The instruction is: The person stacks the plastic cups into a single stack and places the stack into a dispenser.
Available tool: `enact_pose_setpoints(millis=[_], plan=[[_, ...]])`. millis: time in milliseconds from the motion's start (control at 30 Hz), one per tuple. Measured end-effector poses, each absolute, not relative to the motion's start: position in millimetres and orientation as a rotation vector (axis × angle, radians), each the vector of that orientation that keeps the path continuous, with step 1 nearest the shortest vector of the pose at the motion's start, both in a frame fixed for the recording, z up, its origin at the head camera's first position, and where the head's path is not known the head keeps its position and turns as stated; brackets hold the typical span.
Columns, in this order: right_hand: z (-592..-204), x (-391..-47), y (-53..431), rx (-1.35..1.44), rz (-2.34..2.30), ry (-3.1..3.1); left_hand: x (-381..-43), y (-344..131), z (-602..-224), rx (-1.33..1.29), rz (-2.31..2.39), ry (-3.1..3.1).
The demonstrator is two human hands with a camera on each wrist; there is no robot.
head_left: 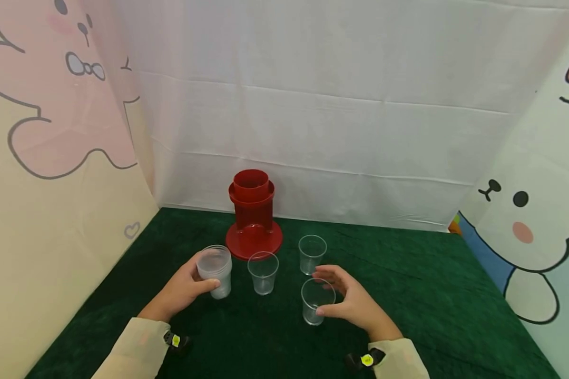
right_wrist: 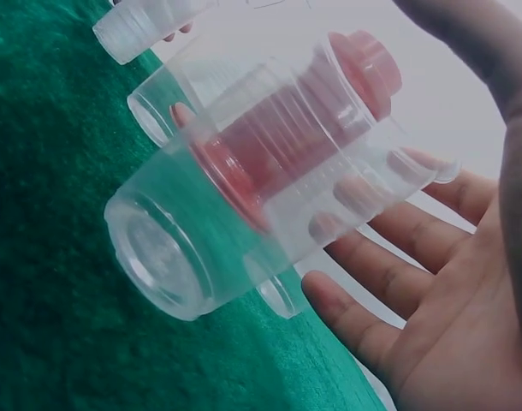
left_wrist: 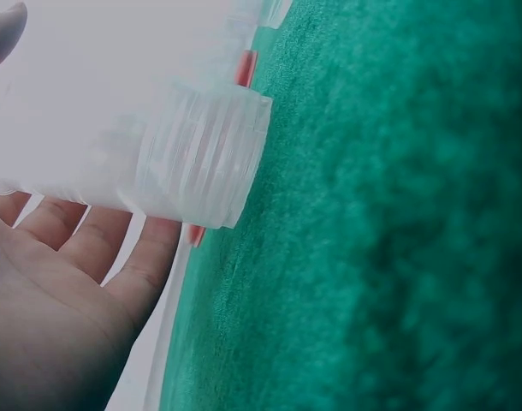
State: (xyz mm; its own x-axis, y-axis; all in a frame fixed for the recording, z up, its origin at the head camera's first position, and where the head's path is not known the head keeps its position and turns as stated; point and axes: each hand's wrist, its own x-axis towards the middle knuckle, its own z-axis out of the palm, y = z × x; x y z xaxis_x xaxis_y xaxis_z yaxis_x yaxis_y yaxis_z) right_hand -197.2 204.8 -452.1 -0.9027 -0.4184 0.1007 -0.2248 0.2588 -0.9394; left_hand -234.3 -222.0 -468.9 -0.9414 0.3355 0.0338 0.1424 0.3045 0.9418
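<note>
My left hand (head_left: pixel 184 290) grips a stack of nested clear plastic cups (head_left: pixel 221 281), thumb at the near side and fingers behind. In the left wrist view, the stack's ridged bases (left_wrist: pixel 205 158) point toward the green cloth. My right hand (head_left: pixel 348 301) is spread around a single clear cup (head_left: pixel 311 317), its thumb over the cup's near side in the head view. Seen from the right wrist, the fingers (right_wrist: pixel 389 265) are nearly straight and loose beside this cup. Two more clear cups stand singly, one in the middle (head_left: pixel 263 284) and one farther back (head_left: pixel 311 263).
A red cylindrical stand (head_left: pixel 253 239) with a round base and open top rises behind the cups. Green cloth (head_left: pixel 408 295) covers the table. A white curtain (head_left: pixel 313 131) hangs along the back, with cartoon-printed sheets at both sides.
</note>
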Motion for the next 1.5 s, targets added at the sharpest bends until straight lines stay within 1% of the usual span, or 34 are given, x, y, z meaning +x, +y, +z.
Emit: enact_pose_setpoints(millis=[933, 1500], plan=[[-448.4, -198.2, 202.5, -0.602, -1.651, 2.321, -234.0, -220.8, -464.9, 0.449, 1.699, 2.395], [-452.9, -198.0, 204.4, -0.645, -1.82, 2.308, -232.4, -220.4, -466.3, 0.438, 1.692, 2.406]])
